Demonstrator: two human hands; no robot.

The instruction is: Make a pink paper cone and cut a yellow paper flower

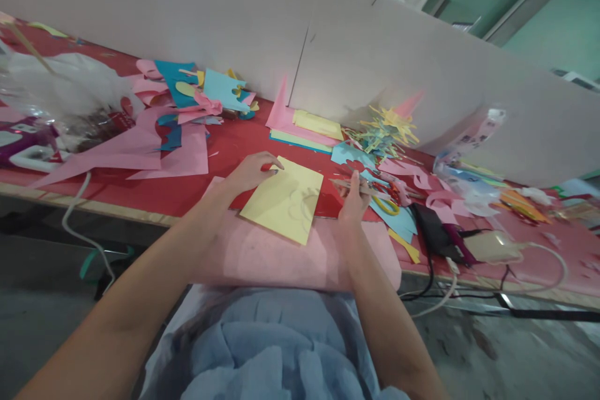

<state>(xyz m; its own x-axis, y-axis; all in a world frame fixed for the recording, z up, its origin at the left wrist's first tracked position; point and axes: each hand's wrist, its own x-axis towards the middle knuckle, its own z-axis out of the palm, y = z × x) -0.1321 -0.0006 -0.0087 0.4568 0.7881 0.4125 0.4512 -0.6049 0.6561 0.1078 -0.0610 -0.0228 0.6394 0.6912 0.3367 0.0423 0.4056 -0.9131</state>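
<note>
My left hand (253,172) rests with fingers curved on the top left corner of a yellow paper sheet (285,200) that lies on a pink sheet (272,256) at the red table's (225,150) near edge. Faint pencil curves show on the yellow sheet. My right hand (355,195) is closed around a thin pencil-like stick (344,184) that points left, just right of the yellow sheet. Scissors with yellow and red handles (387,199) lie beside that hand.
Scraps of pink, blue and yellow paper (187,100) litter the table. A stack of coloured sheets (309,128) and cut paper shapes (389,128) lie near a white partition wall (375,56). Plastic bags (60,87) sit at the left, cables (445,281) at the right.
</note>
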